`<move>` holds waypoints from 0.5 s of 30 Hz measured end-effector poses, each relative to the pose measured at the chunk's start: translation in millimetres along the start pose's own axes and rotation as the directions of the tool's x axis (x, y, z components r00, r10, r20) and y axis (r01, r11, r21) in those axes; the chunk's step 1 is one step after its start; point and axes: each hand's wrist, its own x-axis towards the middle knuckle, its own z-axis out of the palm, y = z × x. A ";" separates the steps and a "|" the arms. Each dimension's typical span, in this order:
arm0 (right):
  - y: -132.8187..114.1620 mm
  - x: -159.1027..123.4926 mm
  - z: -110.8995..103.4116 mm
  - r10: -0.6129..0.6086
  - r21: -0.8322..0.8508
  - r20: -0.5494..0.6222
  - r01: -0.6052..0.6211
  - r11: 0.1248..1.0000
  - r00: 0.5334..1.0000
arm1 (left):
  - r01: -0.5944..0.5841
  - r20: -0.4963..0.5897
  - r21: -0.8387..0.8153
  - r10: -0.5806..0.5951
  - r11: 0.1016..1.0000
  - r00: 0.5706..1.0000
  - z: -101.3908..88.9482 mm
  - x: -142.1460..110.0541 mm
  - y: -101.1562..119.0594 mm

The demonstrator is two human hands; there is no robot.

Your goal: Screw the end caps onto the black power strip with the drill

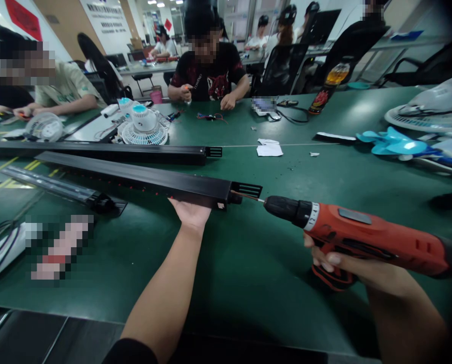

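My left hand holds a long black rectangular housing from below, near its right end. Most of those fingers are hidden behind and under it. A slotted black tab sticks out of that end. My right hand is wrapped round the grip of a red and black cordless drill, which points left. The thin bit in its chuck reaches toward the end of the housing; whether it touches a screw there I cannot tell.
A second black housing lies behind the first. A clear tube with a black end lies to the left. White fan parts, paper scraps, a bottle and blue fan blades are on the green table. A person works opposite.
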 end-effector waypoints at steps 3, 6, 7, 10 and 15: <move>-1.3 0.8 0.4 -0.007 -0.003 -0.004 0.007 1.000 1.000 | -0.017 0.020 0.011 0.017 1.000 1.000 -1.5 0.6 -1.0; 0.6 -0.3 -1.7 -0.006 -0.014 -0.002 0.006 1.000 1.000 | -0.017 0.028 0.007 0.017 1.000 0.999 -0.8 0.2 -1.1; 2.1 -1.1 -3.2 0.005 -0.014 0.005 -0.005 1.000 1.000 | -0.012 0.020 -0.001 0.012 1.000 1.000 0.1 -0.4 -0.8; 7.6 -4.4 -8.5 0.064 -0.002 0.014 -0.064 0.998 0.998 | 0.002 -0.016 -0.031 -0.003 1.000 1.000 4.0 -2.6 0.8; 11.2 -6.0 -12.7 0.086 -0.003 0.027 -0.086 0.996 0.996 | 0.025 -0.060 -0.055 -0.028 0.998 0.998 8.4 -4.2 2.6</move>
